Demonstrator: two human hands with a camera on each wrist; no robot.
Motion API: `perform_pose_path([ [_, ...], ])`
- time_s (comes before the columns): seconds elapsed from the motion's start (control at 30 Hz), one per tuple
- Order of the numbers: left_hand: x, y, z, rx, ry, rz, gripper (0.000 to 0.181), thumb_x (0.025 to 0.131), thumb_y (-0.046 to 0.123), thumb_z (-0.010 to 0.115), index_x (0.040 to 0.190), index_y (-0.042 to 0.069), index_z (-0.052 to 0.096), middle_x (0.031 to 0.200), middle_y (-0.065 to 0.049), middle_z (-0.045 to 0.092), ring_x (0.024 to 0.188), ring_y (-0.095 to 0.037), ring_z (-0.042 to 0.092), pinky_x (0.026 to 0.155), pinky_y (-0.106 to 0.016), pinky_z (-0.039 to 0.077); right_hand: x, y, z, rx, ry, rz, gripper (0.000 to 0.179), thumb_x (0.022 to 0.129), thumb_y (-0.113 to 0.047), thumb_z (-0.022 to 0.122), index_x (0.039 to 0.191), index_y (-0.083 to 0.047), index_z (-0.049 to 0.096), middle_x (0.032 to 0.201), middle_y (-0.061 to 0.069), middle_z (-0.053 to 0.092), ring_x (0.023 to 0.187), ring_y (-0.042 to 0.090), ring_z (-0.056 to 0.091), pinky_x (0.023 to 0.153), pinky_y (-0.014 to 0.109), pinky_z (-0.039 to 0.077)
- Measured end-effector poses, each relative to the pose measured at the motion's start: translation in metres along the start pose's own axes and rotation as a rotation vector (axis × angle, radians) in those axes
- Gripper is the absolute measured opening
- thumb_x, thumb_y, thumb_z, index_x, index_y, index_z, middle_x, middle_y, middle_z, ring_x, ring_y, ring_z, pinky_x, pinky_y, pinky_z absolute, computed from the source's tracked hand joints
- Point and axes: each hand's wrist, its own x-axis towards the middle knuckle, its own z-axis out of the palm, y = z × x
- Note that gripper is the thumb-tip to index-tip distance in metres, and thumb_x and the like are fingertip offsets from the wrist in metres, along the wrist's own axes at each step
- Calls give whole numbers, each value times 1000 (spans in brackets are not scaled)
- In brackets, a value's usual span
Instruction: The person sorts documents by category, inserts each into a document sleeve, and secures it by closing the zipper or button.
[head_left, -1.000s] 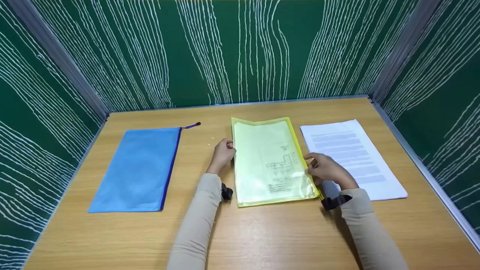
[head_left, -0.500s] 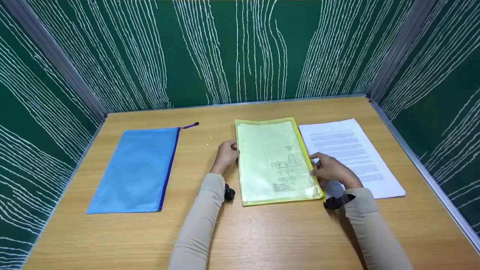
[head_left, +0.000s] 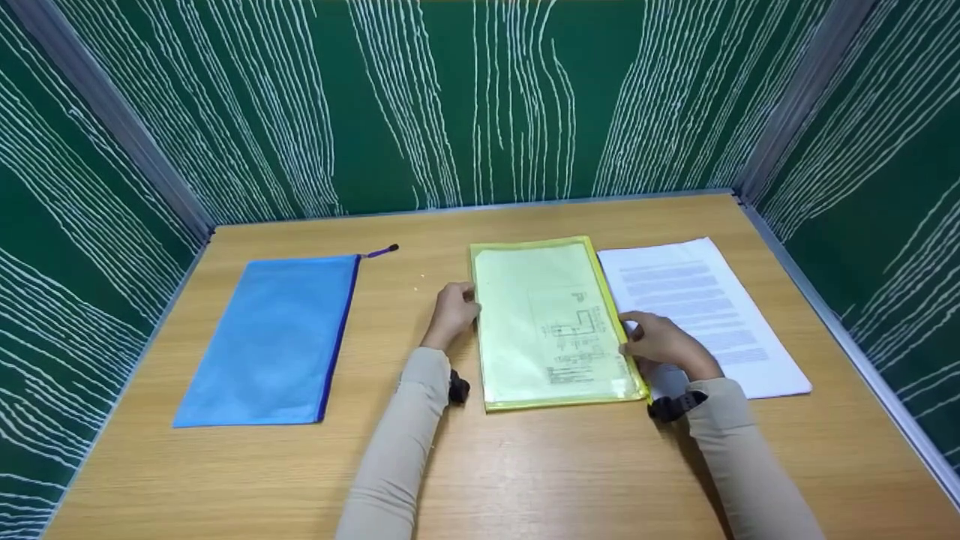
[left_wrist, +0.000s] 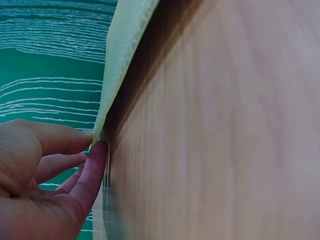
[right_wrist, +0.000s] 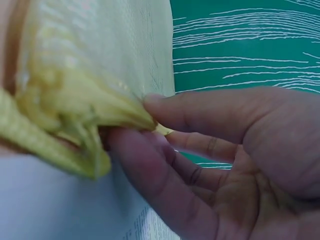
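Note:
A translucent yellow zip folder with a printed drawing sheet inside lies in the middle of the table in the head view. My left hand pinches its left edge; in the left wrist view, thumb and finger of that hand meet on the folder's thin edge, which is lifted off the wood. On the zipper side, my right hand pinches the right edge. The right wrist view has this hand gripping the yellow border of the folder, beside the dangling zipper end.
To the right, a stack of printed white paper lies beside the folder, partly under my right hand. A blue zip folder with a purple zipper pull lies at the left. Green walls with white lines enclose the wooden table.
Held by both hands, the yellow folder has shifted slightly right, up against the paper stack. Its far edge now looks straighter. The blue folder and the paper stack have stayed put.

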Motion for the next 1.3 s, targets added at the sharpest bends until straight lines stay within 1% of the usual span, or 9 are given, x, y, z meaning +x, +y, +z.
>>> perform_pose_path([
  [0.17, -2, 0, -3, -20, -8, 1, 22, 85, -10, 48, 70, -2, 33, 68, -4, 26, 60, -17, 26, 56, -26, 24, 0, -1, 0, 1, 9, -2, 66, 92, -9, 59, 148, 7, 26, 108, 29, 59, 66, 18, 66, 61, 36, 57],
  [0.23, -3, -1, -4, -31, -7, -20, 11, 88, -6, 49, 77, -7, 49, 73, -6, 43, 65, -16, 40, 58, -24, 35, 0, -1, 0, -1, 20, -4, 66, 93, -11, 59, 147, 7, 27, 109, 29, 59, 66, 18, 65, 61, 35, 57],
  [0.27, -4, -1, -5, -38, -7, -32, 9, 89, -4, 50, 87, -9, 57, 81, -9, 52, 72, -17, 48, 64, -25, 42, -1, -1, -1, -2, 26, -10, 65, 93, -12, 59, 147, 8, 28, 109, 29, 59, 67, 18, 65, 61, 35, 57],
  [0.3, -4, -1, -6, -42, -8, -42, 17, 90, -1, 50, 101, -9, 61, 92, -13, 57, 82, -20, 54, 72, -26, 48, -1, -1, -1, 2, 36, -14, 64, 94, -13, 58, 146, 8, 29, 109, 29, 59, 67, 18, 64, 61, 35, 56],
  [0.4, -5, -3, -10, -49, 7, -67, 43, 93, 3, 52, 135, -2, 52, 128, -18, 54, 117, -27, 55, 95, -35, 50, -2, 0, -1, 13, 77, -31, 59, 96, -17, 55, 145, 7, 33, 110, 29, 58, 69, 19, 63, 61, 34, 55],
  [0.67, -11, -7, -30, 26, 34, -63, 42, 95, 8, 51, 137, -1, 50, 124, -18, 53, 111, -31, 55, 93, -41, 49, 2, 4, -3, -51, 255, -85, 50, 99, -22, 52, 141, 4, 43, 114, 27, 59, 97, 33, 60, 73, 36, 52],
  [0.9, -11, -17, -58, 145, 79, -81, 43, 93, 10, 50, 135, 0, 52, 123, -20, 57, 111, -32, 57, 93, -43, 49, 4, 14, -13, -102, 469, -181, 46, 97, -16, 54, 136, 8, 47, 111, 30, 61, 103, 43, 59, 84, 49, 49],
  [1.1, -16, -26, -84, 204, 116, -142, 45, 94, 14, 50, 136, 1, 51, 129, -20, 54, 117, -34, 54, 96, -45, 48, 1, 28, -26, -60, 470, -128, 54, 100, -21, 49, 144, 7, 35, 132, 35, 45, 123, 50, 43, 96, 60, 41],
  [1.3, -25, -39, -105, 288, 182, -163, 43, 94, 13, 50, 135, -1, 52, 130, -23, 54, 113, -37, 57, 95, -46, 49, -2, 42, -40, -63, 496, -84, 58, 99, -19, 49, 144, 12, 29, 141, 41, 30, 130, 56, 30, 104, 66, 31],
])
